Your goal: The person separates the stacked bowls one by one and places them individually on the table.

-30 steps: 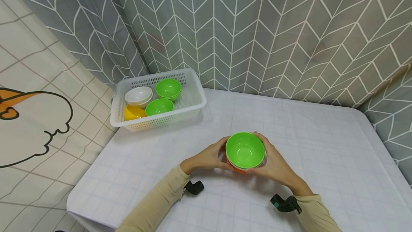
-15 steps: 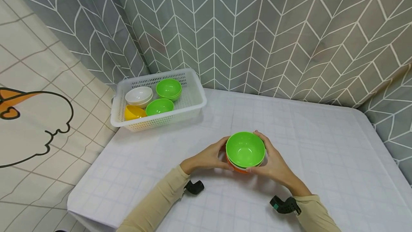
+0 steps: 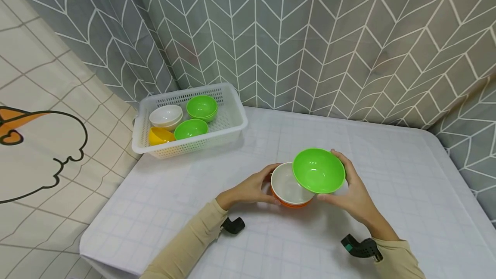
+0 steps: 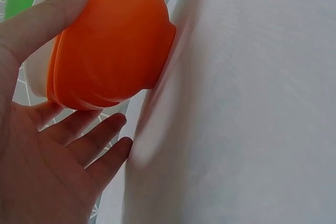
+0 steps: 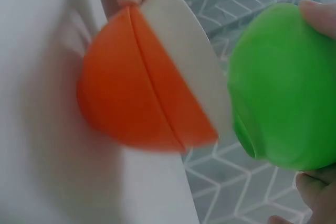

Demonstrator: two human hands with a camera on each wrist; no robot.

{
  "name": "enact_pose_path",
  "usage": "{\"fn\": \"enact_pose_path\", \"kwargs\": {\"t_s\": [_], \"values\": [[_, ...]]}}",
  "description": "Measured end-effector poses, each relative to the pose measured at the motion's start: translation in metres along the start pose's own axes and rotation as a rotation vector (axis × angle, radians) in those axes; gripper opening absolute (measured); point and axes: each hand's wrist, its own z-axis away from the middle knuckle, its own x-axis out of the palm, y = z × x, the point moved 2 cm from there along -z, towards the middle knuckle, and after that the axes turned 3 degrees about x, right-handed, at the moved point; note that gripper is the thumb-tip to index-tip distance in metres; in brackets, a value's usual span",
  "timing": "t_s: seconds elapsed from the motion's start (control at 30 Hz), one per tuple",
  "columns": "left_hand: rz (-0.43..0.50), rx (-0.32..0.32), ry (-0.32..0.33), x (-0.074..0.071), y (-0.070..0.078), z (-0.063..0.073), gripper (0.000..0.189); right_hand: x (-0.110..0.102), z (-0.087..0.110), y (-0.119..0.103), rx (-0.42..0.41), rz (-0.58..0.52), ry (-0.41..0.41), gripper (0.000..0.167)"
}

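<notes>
A green bowl (image 3: 318, 170) is held up by its side in my right hand (image 3: 354, 196), tilted a little, with thumb and fingers on opposite sides. Below and left of it a white bowl (image 3: 287, 186) sits nested in orange bowls (image 4: 113, 40) on the table. In the right wrist view a seam line runs between two orange bowls, and the green bowl (image 5: 283, 87) is apart from the stack. My left hand (image 3: 252, 190) grips the stack's left side, thumb at the near side and fingers reaching round behind it.
At the back left of the table (image 3: 387, 175) stands a white perforated basket (image 3: 232, 130). Inside are green bowls (image 3: 201, 106), white bowls (image 3: 166, 115) and a yellow bowl (image 3: 159, 136). A patterned grey curtain (image 3: 290, 46) hangs behind the table.
The green bowl has come up out of the white bowl and moved right with my right hand, uncovering the white one. My left hand and the orange and white stack have stayed put.
</notes>
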Motion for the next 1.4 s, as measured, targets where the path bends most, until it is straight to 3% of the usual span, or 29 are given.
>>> {"fn": "enact_pose_path", "kwargs": {"t_s": [0.23, 0.47, 0.93, 1.4], "values": [[-0.025, -0.062, 0.004, 0.001, 0.004, 0.001, 0.1, -0.032, 0.022, 0.016, 0.05, 0.046, 0.084, 0.108], [-0.026, -0.037, 0.009, 0.0, -0.001, -0.001, 0.101, -0.048, 0.038, 0.038, 0.15, 0.071, 0.11, 0.109], [-0.045, -0.04, 0.012, 0.0, -0.002, 0.0, 0.103, -0.042, 0.046, 0.056, 0.225, 0.103, 0.052, 0.111], [-0.039, -0.051, 0.016, 0.001, -0.003, 0.001, 0.103, -0.032, 0.051, 0.061, 0.227, 0.144, 0.019, 0.114]]}}
